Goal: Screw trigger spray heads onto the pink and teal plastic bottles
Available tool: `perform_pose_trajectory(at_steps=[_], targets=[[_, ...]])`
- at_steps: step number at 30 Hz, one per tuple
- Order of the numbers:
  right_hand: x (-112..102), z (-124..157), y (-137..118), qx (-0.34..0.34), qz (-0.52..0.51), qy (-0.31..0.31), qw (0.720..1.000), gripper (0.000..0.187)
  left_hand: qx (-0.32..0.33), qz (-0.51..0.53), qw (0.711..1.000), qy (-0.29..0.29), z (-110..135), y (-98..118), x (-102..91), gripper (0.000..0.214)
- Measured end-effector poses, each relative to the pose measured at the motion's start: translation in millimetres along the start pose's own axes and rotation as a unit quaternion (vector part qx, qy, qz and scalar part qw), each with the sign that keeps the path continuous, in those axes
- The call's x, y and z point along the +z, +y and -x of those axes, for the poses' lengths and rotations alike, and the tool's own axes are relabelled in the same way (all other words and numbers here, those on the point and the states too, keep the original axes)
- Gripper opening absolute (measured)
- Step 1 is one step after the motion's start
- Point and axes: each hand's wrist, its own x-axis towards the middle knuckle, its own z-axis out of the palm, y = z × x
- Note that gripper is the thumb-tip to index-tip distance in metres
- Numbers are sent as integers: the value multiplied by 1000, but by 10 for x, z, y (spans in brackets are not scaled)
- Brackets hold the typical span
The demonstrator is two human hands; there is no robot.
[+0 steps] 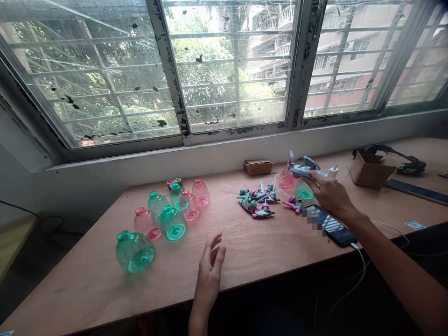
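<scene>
My right hand (329, 191) is closed around a grey trigger spray head (300, 172) at the right back of the table. Just below it is a green bottle (304, 191); I cannot tell whether the two are joined. A pink bottle (287, 181) with a sprayer stands beside them. My left hand (210, 266) hovers near the front edge, fingers apart, holding nothing. Several loose spray heads (258, 200) with thin tubes lie in a pile, and a pink-and-grey one (293, 204) lies nearer my right hand. Several headless bottles, green (136, 252) and pink (147, 223), are grouped on the left.
A phone (332, 226) with a white cable lies under my right forearm. Along the back are a small brown box (258, 167), a white charger (332, 172), an open cardboard box (371, 170) and a black headset (413, 165). Windows rise behind the table (259, 252).
</scene>
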Motion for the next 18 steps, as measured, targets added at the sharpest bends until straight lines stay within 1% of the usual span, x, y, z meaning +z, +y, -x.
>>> perform_pose_trajectory(at_steps=[3,6,9,13,16,18], targets=[[163,-78,-20,-8,17,-36,999,45,1,4,1000,-4,0,4,0,43],[306,-154,11,4,19,-52,998,44,2,5,1000,-12,1,16,-9,41],[420,-312,110,34,11,-55,998,41,3,7,1000,-17,-3,25,-17,41],[516,-602,268,67,-7,-51,996,38,2,12,1000,-22,-11,22,-17,41],[578,-762,331,76,-22,-56,995,35,-3,16,1000,-21,-11,16,-14,41],[623,-811,344,77,-30,-59,995,30,-7,16,1000,-22,-7,16,-12,40]])
